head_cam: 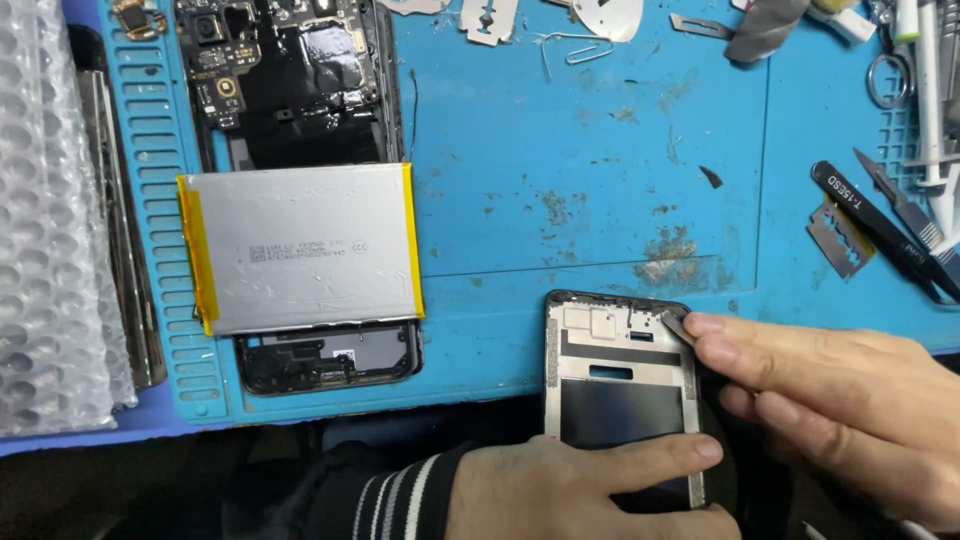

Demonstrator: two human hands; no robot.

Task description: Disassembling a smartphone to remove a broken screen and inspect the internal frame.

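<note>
Both hands grip: left hand (570, 490) clamps the phone frame (618, 385) beneath it, right hand (850, 410) pinches tweezers (680, 327).

bright, even overhead light, soft glare on the silver battery (300, 245) (slight motion blur at hands).
</note>
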